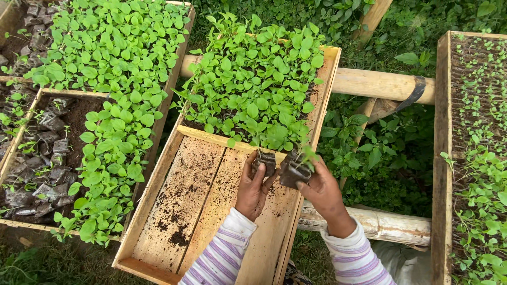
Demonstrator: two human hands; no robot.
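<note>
Hands over wooden tray [174, 211]. Our left hand [252, 187] grasps one seedling pot [264, 161]; our right hand [323, 192] grips another pot [293, 171] just beside it.

- Head view looks steeply down from close above the wooden tray [174, 221], which runs from 6 toward 12 o'clock.
- Only one view; nothing shared.

Over a wooden tray [179, 211] half filled with leafy seedlings [259, 79], the left hand [252, 187] grips one small dark soil pot [264, 161] while the right hand [321, 191] grips another seedling pot [293, 170] beside it.
</note>
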